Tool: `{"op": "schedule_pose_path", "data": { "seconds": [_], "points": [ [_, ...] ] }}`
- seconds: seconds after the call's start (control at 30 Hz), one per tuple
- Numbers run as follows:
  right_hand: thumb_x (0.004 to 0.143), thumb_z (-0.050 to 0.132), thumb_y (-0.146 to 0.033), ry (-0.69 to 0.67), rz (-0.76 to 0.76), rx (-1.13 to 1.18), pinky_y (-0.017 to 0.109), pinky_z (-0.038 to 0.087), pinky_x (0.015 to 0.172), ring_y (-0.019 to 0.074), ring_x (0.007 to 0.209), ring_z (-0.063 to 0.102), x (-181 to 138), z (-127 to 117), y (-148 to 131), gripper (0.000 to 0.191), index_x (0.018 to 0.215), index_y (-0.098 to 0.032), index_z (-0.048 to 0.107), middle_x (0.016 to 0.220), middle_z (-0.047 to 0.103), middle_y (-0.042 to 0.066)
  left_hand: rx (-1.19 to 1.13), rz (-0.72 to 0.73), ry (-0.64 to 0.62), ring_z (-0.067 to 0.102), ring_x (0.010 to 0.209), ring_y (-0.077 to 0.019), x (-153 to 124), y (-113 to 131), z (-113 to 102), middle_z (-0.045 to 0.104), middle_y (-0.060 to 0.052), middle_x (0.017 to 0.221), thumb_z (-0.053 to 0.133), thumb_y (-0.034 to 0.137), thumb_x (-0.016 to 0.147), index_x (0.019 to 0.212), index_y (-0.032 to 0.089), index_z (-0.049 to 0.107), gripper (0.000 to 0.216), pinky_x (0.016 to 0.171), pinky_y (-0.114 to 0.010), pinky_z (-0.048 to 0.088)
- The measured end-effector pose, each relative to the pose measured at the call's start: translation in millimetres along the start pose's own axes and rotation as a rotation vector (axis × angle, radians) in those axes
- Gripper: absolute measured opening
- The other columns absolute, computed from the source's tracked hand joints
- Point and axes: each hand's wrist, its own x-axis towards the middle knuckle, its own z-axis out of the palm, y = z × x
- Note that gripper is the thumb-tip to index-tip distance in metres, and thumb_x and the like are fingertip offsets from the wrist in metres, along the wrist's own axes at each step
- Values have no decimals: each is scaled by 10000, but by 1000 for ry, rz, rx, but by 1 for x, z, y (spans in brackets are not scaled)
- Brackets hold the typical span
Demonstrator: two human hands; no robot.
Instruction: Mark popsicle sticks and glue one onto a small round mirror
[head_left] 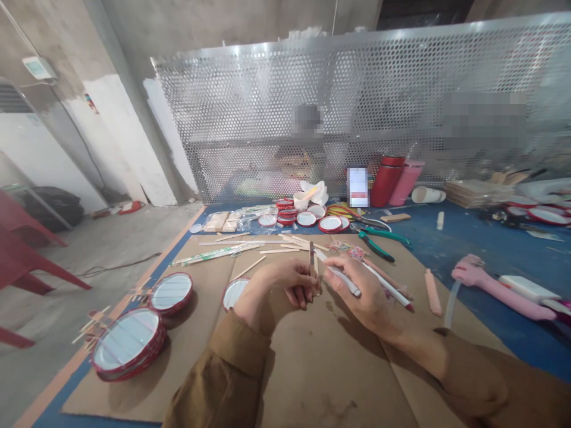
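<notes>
My left hand point(292, 282) pinches a flat wooden craft stick point(311, 255) upright, with a paler stick edge close beside it. My right hand point(357, 285) is closed around a slim white tool point(343, 279) that looks like a utility knife, its tip pointing at the stick. Under my left wrist, a round red-rimmed lid point(234, 291) is partly hidden. Loose craft sticks point(289, 246) lie just beyond my hands. Beside my right hand are a white pen-like rod point(388, 285) and a heap of coloured rubber bands point(354, 249).
Cardboard point(330, 368) covers the blue table. Red-rimmed drums point(127, 339) with sticks stand at left; more lids point(330, 223) are stacked behind. Green-handled pliers point(377, 245), a red bottle point(387, 181), a phone point(357, 186) and a pink hand-shaped stick point(499, 288) lie around. A perforated metal screen point(250, 107) closes the back.
</notes>
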Motion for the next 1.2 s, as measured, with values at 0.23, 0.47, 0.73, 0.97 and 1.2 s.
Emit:
{"op": "schedule_pose_path", "data": {
  "seconds": [0.23, 0.47, 0.73, 0.97, 1.2],
  "points": [
    [991, 495, -276, -27, -4, 1, 364, 499, 811, 220, 907, 655, -2, 0, 1, 126, 1073, -223, 575, 978, 700, 60, 15, -32, 1, 643, 542, -117, 0, 2, 0, 638, 15, 652, 643, 404, 844, 838, 157, 582, 254, 576, -254, 521],
    [988, 508, -277, -39, -2, 14, 363, 494, 817, 224, 933, 646, -4, 2, 3, 128, 1090, -229, 566, 994, 690, 58, 1, -18, -11, 643, 546, -115, 0, 1, 0, 646, 10, 657, 643, 396, 848, 811, 157, 572, 252, 577, -251, 522],
    [987, 512, -287, -29, 26, 7, 365, 500, 802, 229, 920, 653, -2, -1, 1, 147, 1103, -220, 572, 992, 691, 63, 23, -22, 11, 643, 544, -123, 0, 2, 1, 643, 5, 655, 670, 469, 829, 815, 157, 587, 323, 579, -262, 522],
    [985, 508, -282, -16, 8, -17, 364, 494, 806, 229, 916, 656, -3, -1, 0, 139, 1087, -219, 577, 995, 702, 64, 17, -27, 1, 640, 528, -119, 3, 0, 0, 639, 9, 631, 626, 419, 870, 812, 154, 587, 274, 578, -255, 522],
    [989, 505, -287, -47, 8, 2, 362, 479, 816, 227, 924, 642, -2, -2, -1, 127, 1073, -226, 578, 994, 694, 54, 34, -16, -2, 644, 544, -124, 3, -1, -1, 645, -5, 638, 620, 402, 871, 808, 148, 589, 263, 592, -264, 525]
  ]
}}
